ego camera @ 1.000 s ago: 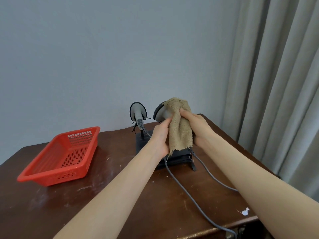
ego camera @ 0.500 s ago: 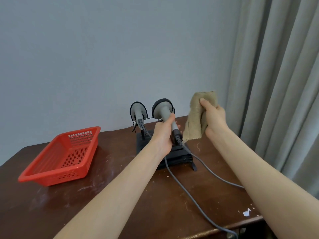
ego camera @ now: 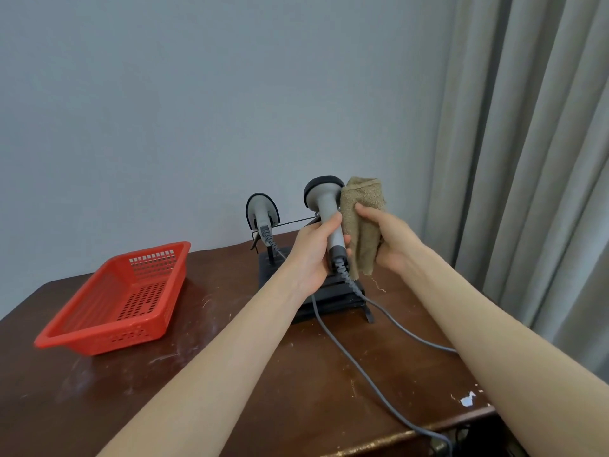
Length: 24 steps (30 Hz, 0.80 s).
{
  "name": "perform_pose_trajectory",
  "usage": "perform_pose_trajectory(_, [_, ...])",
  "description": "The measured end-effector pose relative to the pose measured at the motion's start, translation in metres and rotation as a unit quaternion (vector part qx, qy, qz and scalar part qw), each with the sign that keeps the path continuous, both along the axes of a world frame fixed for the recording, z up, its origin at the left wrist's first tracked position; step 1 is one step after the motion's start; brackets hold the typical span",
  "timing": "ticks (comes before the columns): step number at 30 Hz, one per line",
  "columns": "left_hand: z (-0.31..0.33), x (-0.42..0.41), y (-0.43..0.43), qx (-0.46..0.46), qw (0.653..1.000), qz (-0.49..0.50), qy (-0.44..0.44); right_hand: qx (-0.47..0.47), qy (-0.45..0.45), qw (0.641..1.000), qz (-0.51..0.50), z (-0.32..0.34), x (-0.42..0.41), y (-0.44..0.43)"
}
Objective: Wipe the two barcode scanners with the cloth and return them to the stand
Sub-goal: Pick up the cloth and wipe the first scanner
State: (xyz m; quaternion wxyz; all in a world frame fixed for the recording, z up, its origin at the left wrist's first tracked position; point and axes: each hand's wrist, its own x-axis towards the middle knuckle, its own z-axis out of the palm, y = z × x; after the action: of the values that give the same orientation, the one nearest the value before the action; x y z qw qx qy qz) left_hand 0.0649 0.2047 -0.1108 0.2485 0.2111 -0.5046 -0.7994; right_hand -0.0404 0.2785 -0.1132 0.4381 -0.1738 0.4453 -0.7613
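Note:
My left hand (ego camera: 313, 255) grips the handle of a grey barcode scanner (ego camera: 324, 201), holding it upright above the black stand (ego camera: 333, 296). My right hand (ego camera: 389, 240) holds a folded tan cloth (ego camera: 362, 222) pressed against the scanner's right side. A second grey scanner (ego camera: 262, 211) hangs on the stand's wire rail at the left. Grey cables (ego camera: 359, 367) run from both scanners toward the table's front edge.
An empty red plastic basket (ego camera: 115, 301) sits on the left of the dark wooden table (ego camera: 230, 374). Grey curtains (ego camera: 534, 159) hang close on the right. A plain wall stands right behind the stand.
The cloth covered the scanner's head, then my right hand pulled it away to the right. Now it has come back against the scanner's right side, and the scanner is held slightly higher.

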Motion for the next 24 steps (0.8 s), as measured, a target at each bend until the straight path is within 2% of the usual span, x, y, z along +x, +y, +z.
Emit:
perform_pose_trajectory(2, [-0.002,0.002,-0.001,-0.001,1.0,-0.006,0.0,-0.015,0.025,0.999,-0.022,-0.003,0.0,0.0])
perform_pose_trajectory(6, [-0.007,0.009,-0.001,-0.038,0.999,-0.03,0.003,-0.016,0.115,0.984,-0.138,-0.007,-0.001,0.003])
perform_pose_trajectory(8, [-0.011,0.013,-0.001,-0.071,0.997,-0.04,-0.002,-0.017,0.185,0.964,-0.193,-0.006,-0.005,0.007])
perform_pose_trajectory(12, [-0.018,0.018,-0.001,-0.097,0.994,-0.045,-0.012,-0.01,0.363,0.897,-0.25,0.003,-0.005,0.011])
perform_pose_trajectory(15, [-0.021,0.018,0.002,-0.114,0.992,-0.051,-0.012,-0.005,0.482,0.845,-0.23,0.004,0.001,0.007])
perform_pose_trajectory(17, [-0.022,0.017,0.001,-0.118,0.992,-0.051,-0.001,0.006,0.529,0.823,-0.208,-0.001,0.003,0.004])
perform_pose_trajectory(24, [-0.027,0.02,-0.006,-0.126,0.99,-0.056,0.026,0.006,0.553,0.83,-0.077,-0.008,0.008,0.024])
